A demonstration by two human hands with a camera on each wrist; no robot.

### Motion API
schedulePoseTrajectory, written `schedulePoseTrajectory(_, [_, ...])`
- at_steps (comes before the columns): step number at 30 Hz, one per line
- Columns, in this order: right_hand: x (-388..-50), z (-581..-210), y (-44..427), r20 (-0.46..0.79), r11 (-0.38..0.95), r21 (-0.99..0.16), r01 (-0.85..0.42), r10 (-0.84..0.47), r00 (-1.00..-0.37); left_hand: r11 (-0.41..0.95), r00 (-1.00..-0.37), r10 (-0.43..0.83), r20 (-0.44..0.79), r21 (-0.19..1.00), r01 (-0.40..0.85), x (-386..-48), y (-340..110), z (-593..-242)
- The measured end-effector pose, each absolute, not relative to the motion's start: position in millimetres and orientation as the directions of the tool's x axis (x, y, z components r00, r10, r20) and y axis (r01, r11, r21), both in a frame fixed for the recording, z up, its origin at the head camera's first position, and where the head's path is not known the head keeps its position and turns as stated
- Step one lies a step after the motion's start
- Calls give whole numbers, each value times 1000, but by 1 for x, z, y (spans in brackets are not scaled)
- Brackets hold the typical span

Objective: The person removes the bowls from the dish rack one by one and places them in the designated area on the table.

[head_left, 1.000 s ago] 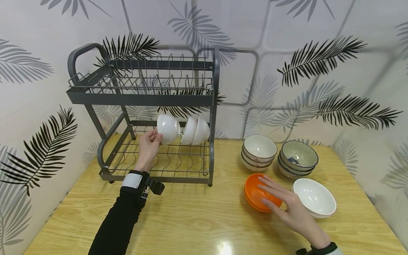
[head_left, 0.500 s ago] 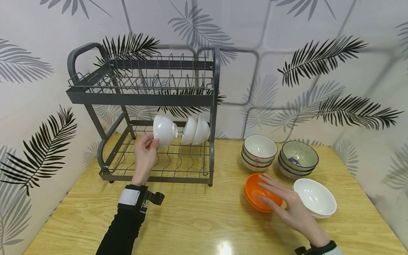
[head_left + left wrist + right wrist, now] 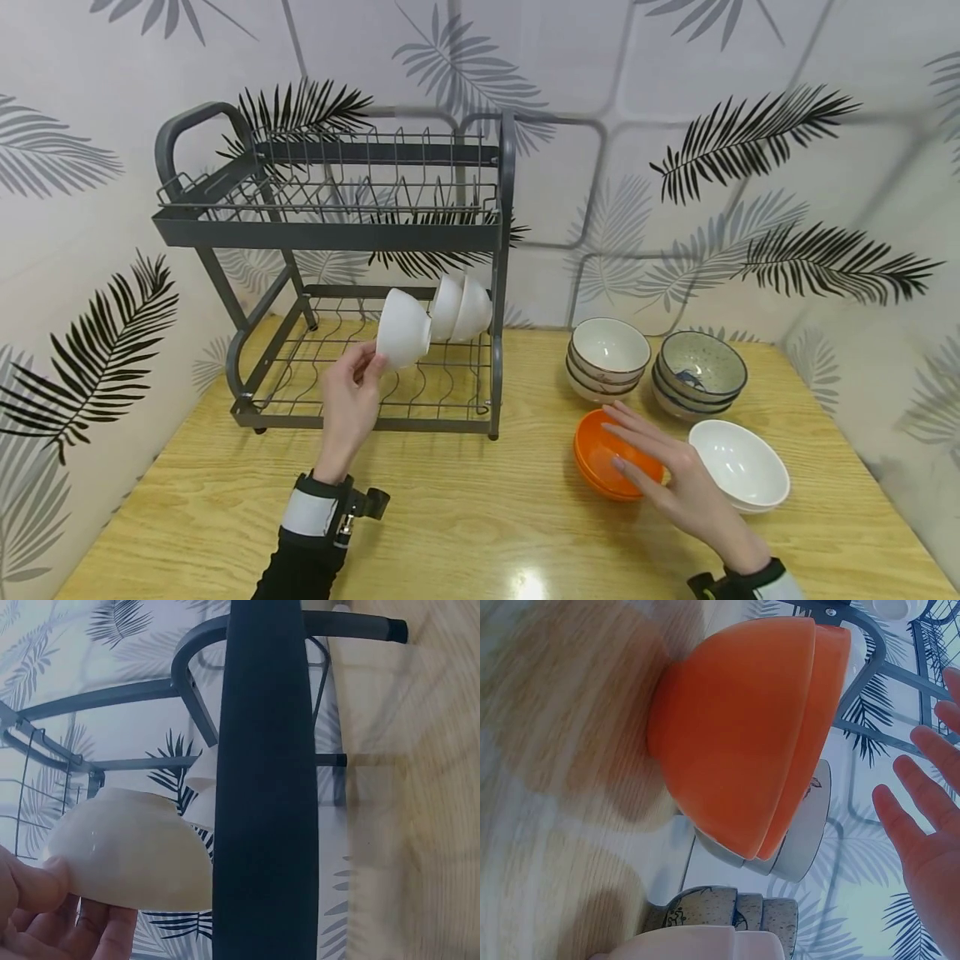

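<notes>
My left hand pinches a white bowl by its rim, thumb on one side and fingers on the other. The bowl is tipped on its side at the front of the dish rack's lower tier, its foot toward the right. Two more white bowls stand on edge, nested, at the right end of that tier. In the left wrist view the held bowl shows clearly beside a dark rack bar. Over the stacked orange bowls hovers my right hand, its fingers extended; the right wrist view shows it apart from the orange bowls.
The grey two-tier dish rack stands at the left on a wooden table. Behind the orange bowls are stacks of brown-rimmed white bowls and speckled blue-rimmed bowls. Larger white bowls sit at the right. A patterned wall closes the back.
The left hand first drew the white bowl slightly left, then brought it lower, nearer and back to the right, with its foot tilting down. The right hand stays nearly still.
</notes>
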State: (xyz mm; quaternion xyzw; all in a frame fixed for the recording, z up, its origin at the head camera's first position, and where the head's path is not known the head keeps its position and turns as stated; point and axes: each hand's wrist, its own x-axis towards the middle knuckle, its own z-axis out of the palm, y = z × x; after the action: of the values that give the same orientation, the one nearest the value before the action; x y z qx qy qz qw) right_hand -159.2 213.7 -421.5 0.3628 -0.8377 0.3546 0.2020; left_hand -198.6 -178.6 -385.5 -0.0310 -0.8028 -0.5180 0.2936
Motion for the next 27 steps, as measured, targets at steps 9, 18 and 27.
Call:
schedulePoseTrajectory(9, [-165,-414,206,660,428,-425,-798,-456,-597,531,-796,-153,586,728,434,-182,-164,-386])
schedulePoseTrajectory(18, [-171,-402,186,735,317,-375,-871,-470,-488,596,-689,62,722,527,606,-173,-151,-385])
schedulePoseTrajectory(27, [-178,-393,162,793,249,-360,-899,-427,-435,646,-642,375,669,308,699,-158,-140,-380])
